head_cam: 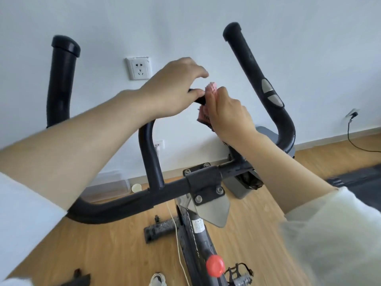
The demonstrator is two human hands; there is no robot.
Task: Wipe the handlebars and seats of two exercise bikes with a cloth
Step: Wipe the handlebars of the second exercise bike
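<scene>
Pink cloth (pixel 212 90) gripped in right hand (pixel 228 114), held against centre loop of handlebars (pixel 147 149); left hand (pixel 173 89) curls round the loop beside it. Likely early: seat and second bike out of view.

A white plastic wall socket (pixel 138 68) sits on the pale painted wall (pixel 123 21), with a second white socket (pixel 159 145) lower, near the skirting. Toward the wall's right edge a black cable (pixel 353 139) drops from a plug onto the light wooden floor (pixel 115 254). At the floor's far edge stand a clear plastic box (pixel 107 188) and, seemingly, a white paper cup (pixel 136 187).
</scene>
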